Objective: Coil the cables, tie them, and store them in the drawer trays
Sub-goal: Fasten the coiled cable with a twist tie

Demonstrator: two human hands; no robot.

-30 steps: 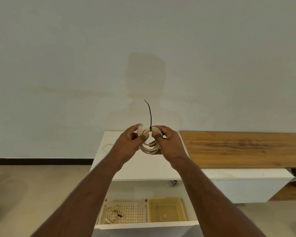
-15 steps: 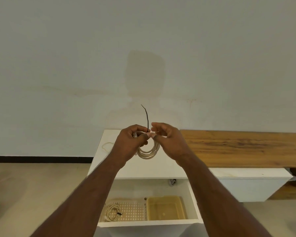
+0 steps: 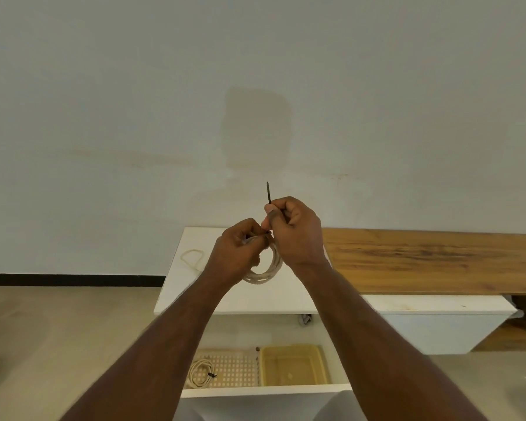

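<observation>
Coil in mid-air, head view only: a cream cable coil (image 3: pixel 266 270) hangs between both hands, above the white worktop (image 3: pixel 195 294) near its middle, not touching it. The left hand (image 3: pixel 240 253) has fingers curled round the coil's upper left part, pinching the bundle where the tie crosses. The right hand (image 3: pixel 295 230) is closed in a fist round a thin black tie (image 3: pixel 268 192); the tie's free end sticks up out of the fist, the rest is hidden by fingers, so can't tell whether it's locked yet.

Handling, as a guess: cable looks light, soft and springy, so loops prob. fan out if the pinch eases; best held right at the tie point w/ all turns gathered. Tie looks thin and stiff-ish, easy to slip from fingertips; a grip low, close to the coil, seems wise for the pull.

Below, the open drawer (image 3: pixel 266 391) sits under the worktop's front edge. Inside: a perforated white tray (image 3: pixel 237 372) on the left w/ one tied coil (image 3: pixel 201 373) already in it, and a yellow tray (image 3: pixel 292 364) on the right, touching the white one. A loose cable loop (image 3: pixel 192 258) lies near the worktop's back-left corner. A wooden top (image 3: pixel 438 259) adjoins on the right.
</observation>
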